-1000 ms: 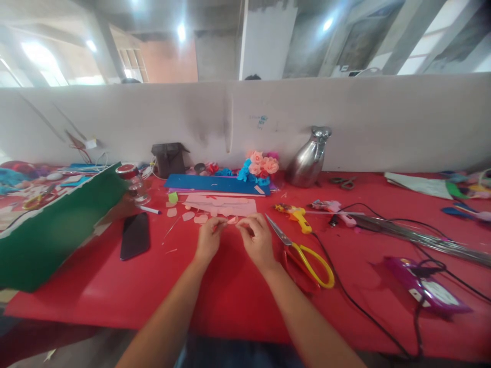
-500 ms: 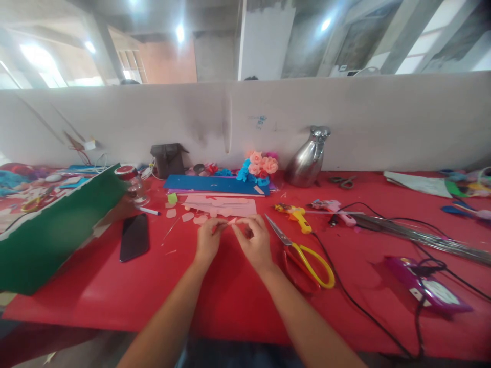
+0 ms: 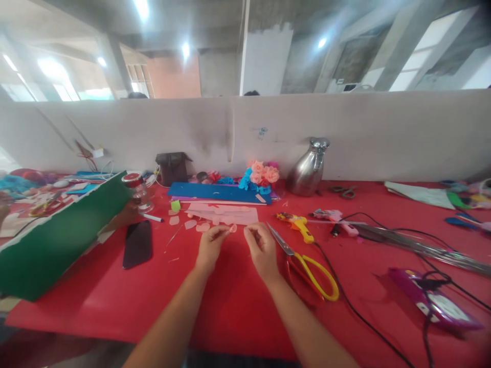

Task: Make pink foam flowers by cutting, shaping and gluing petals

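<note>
My left hand (image 3: 210,248) pinches a small pink paper petal (image 3: 232,228) between thumb and forefinger. A short gap to its right, my right hand (image 3: 264,249) is closed, thumb and forefinger together, with nothing visible between them. Several loose pink petals (image 3: 190,224) lie just beyond my left hand, beside a pink paper sheet (image 3: 241,215). Next to my right hand rest yellow-handled scissors (image 3: 316,273), blades pointing away. Farther back stands a bunch of pink and blue paper flowers (image 3: 264,174).
Right of the scissors lie a yellow glue gun (image 3: 303,227), a pink glue gun (image 3: 341,221), trailing cords, wires (image 3: 418,248) and a purple power box (image 3: 437,301). A metal jug (image 3: 309,168) stands behind. At left are a phone (image 3: 138,244), a glass jar (image 3: 140,194) and a green board (image 3: 65,240).
Both hands had their fingertips at the petal. My right hand has come away to the right, and the petal stays in my left. The view has tilted up slightly.
</note>
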Demonstrator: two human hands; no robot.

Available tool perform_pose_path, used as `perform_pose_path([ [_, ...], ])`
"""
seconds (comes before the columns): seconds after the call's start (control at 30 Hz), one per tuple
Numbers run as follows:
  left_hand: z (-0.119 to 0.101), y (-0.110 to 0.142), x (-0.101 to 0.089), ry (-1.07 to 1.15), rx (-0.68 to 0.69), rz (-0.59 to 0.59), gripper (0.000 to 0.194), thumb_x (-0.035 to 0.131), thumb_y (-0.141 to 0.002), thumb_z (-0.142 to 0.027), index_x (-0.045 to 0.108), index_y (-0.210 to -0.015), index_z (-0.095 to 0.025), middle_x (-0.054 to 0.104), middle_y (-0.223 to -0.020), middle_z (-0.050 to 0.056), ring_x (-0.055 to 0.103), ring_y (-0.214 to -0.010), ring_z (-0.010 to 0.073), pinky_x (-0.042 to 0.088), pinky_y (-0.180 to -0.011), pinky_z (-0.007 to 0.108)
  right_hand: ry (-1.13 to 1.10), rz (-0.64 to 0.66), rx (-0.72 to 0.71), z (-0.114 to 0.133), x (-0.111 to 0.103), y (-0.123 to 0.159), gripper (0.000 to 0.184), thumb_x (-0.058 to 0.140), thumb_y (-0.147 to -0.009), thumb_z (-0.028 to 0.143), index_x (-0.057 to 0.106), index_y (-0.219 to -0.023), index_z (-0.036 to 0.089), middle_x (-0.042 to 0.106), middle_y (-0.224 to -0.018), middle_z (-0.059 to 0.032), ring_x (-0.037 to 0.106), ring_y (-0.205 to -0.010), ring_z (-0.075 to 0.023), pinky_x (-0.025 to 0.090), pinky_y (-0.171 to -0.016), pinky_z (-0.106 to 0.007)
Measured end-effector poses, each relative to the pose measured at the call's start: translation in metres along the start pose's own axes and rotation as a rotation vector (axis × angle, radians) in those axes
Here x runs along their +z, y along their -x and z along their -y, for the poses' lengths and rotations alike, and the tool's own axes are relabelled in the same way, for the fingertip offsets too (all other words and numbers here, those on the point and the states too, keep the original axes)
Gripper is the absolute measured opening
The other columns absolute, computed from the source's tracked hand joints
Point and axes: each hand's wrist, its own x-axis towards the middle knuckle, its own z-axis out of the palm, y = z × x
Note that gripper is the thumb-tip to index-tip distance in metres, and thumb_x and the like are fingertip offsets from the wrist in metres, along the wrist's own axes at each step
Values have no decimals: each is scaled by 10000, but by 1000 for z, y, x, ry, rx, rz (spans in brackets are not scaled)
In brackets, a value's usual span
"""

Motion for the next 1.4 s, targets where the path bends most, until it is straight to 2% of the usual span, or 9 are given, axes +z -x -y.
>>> perform_pose_path([
  [0.17,-8,3,3,22,-29,12,113,672,-675,-260,703,-749,-180,681,-756,18,582,-755,152,418,-750,264,9,63,-37,4,2,6,189,581,-804,281,522,-975,228,519,-876,-11,465,-606,-105,421,-553,-245],
  [0.33,-13,5,5,-53,-14,51,123,644,-696,-254,707,-771,-179,686,-763,29,588,-760,164,425,-768,285,62,95,-26,7,3,6,68,534,-827,271,545,-838,205,526,-811,-13,476,-608,-114,412,-548,-248],
  [0.67,-5,4,3,-116,5,40,131,616,-735,-282,671,-791,-177,655,-761,17,574,-769,155,419,-763,272,73,93,-4,5,2,5,123,480,-830,234,522,-719,201,522,-712,-3,479,-618,-130,395,-569,-249],
  [0.8,-4,5,2,-82,21,-14,143,632,-735,-307,633,-791,-175,604,-738,-4,541,-750,132,399,-737,243,89,69,31,13,0,5,163,469,-835,243,499,-680,203,503,-634,20,473,-582,-122,380,-550,-233],
  [0.93,-6,5,1,47,-35,-12,191,613,-760,-361,573,-810,-181,522,-695,-28,488,-669,99,386,-673,218,213,124,17,21,-10,0,192,473,-829,249,490,-642,207,517,-603,26,484,-564,-121,374,-540,-230],
  [1.07,-9,0,-6,151,-15,-178,228,601,-763,-397,522,-749,-183,451,-665,-48,384,-562,64,321,-557,189,412,214,60,9,-27,-8,166,482,-808,230,566,-666,207,584,-584,19,537,-551,-137,393,-540,-242],
  [1.17,-15,-9,-16,170,13,-297,264,644,-717,-400,509,-696,-174,425,-623,-52,360,-541,59,302,-538,191,577,311,76,-10,-32,-18,144,517,-748,138,645,-751,206,683,-754,-27,621,-719,-177,453,-677,-289],
  [1.27,-29,-22,-26,243,31,-369,295,699,-645,-401,517,-687,-172,423,-605,-50,353,-518,57,285,-507,200,733,362,45,-22,-25,-32,232,579,-697,106,682,-881,202,692,-950,-73,611,-921,-222,424,-859,-366],
  [1.4,-47,-35,-42,295,12,-371,324,749,-561,-370,564,-725,-160,467,-633,-41,346,-498,42,257,-472,196,824,414,58,-29,1,-52,262,606,-700,136,691,-933,219,681,-1025,-65,580,-995,-231,408,-872,-358],
])
